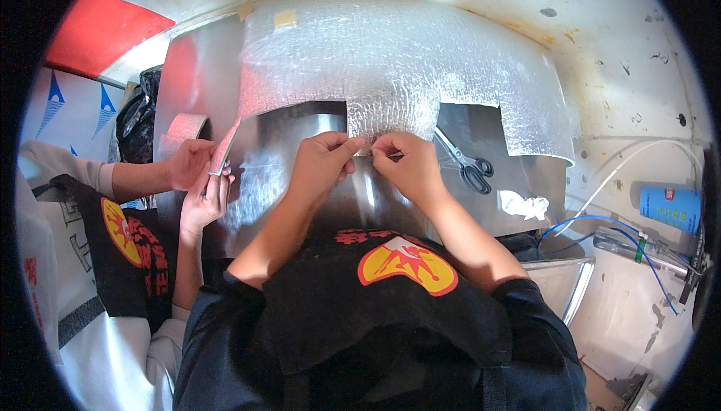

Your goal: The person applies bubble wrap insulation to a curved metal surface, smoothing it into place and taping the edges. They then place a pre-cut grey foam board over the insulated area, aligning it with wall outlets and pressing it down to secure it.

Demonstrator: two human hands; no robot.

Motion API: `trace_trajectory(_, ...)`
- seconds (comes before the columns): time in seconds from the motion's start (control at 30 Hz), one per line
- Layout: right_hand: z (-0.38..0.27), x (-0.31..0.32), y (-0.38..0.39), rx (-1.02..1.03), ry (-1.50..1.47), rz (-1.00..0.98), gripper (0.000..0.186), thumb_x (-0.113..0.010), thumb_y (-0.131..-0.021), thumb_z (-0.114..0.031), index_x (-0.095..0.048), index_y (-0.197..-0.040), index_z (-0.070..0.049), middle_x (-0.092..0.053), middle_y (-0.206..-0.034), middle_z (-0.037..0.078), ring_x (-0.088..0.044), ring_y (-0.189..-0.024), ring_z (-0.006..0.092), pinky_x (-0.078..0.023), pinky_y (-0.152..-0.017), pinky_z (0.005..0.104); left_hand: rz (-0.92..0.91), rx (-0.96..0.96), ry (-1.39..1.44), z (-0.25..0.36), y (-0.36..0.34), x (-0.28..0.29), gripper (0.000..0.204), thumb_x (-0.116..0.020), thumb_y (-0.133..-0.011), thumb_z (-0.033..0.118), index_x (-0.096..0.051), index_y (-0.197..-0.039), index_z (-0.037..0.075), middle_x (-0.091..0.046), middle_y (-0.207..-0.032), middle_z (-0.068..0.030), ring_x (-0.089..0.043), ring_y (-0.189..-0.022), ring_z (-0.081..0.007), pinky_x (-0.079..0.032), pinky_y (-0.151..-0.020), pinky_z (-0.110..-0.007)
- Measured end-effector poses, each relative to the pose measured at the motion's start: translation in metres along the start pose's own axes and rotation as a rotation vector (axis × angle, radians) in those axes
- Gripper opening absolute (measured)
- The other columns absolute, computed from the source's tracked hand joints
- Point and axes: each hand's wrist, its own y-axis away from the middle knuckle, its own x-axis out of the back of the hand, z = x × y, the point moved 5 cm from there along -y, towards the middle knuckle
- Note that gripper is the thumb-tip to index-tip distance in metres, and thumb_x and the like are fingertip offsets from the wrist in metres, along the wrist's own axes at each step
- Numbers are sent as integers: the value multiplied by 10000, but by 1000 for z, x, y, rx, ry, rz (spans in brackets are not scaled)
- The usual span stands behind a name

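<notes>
Spreads as a silvery, crinkled foil sheet (323,58) over the far side of the metal counter (526,174), reaching about to the right edge. Catches the light in fine wrinkles, pinkish down the left border. Opens along the near side in two notches, the left one wider, with a narrow tab between, pointing toward the counter's near edge and pinched at the tip. Ends at right in a broad, slightly curled flap. Seems lifted at the near left corner, though hard to judge in this bent view.
</notes>
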Motion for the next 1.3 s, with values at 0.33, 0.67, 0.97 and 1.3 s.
trace_trajectory(0.33,-26,-4,-8,-91,287,-149,213,-648,-677,-239,-624,-688,-28,-604,-671,164,-607,-643,309,-478,-588,375,22,-21,-34,0,-2,-1,231,-661,-804,235,-655,-802,4,-559,-588,4,-444,-471,-46,-323,-414,-191)
trace_trajectory(0.67,-21,-24,-14,101,573,-76,213,-557,-726,-231,-607,-665,-33,-603,-691,181,-589,-663,362,-468,-606,443,116,-65,-61,0,1,-4,209,-652,-807,218,-680,-790,11,-591,-599,-3,-462,-471,-38,-325,-402,-182)
trace_trajectory(0.97,-8,-12,-4,-102,80,-126,161,-647,-704,-160,-585,-659,-18,-596,-618,105,-576,-558,174,-454,-535,300,-27,98,131,-8,3,0,236,-652,-816,261,-645,-784,26,-566,-622,-2,-461,-492,-48,-314,-402,-188)
trace_trajectory(1.3,-18,-4,-1,-107,24,-134,163,-642,-752,-164,-641,-790,-5,-634,-689,111,-611,-618,162,-478,-588,276,-106,107,494,-26,4,-2,231,-587,-863,242,-588,-874,10,-617,-770,-56,-555,-633,-103,-432,-536,-217)
